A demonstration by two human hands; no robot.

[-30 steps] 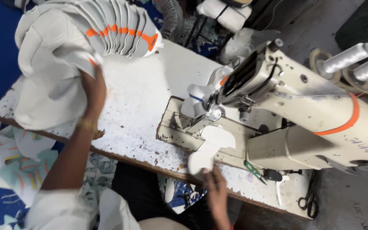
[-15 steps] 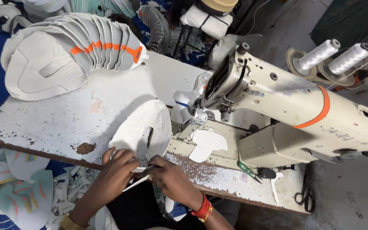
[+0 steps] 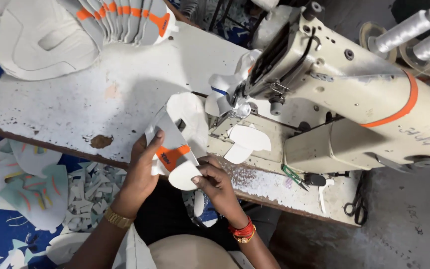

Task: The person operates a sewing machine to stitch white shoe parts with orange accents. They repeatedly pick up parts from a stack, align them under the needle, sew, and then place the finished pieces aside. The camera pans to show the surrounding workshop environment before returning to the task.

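Our left hand and right hand held the white-and-orange cut piece, fingers pinched on it, above the worktop edge, near the sewing machine.

A flat grey shoe upper piece with an orange patch is held tilted, its narrow end up, in the left hand's grip along its left edge. A small white rounded piece lies against its lower end, pinched at its right edge by the right hand's grip, just below the orange patch.
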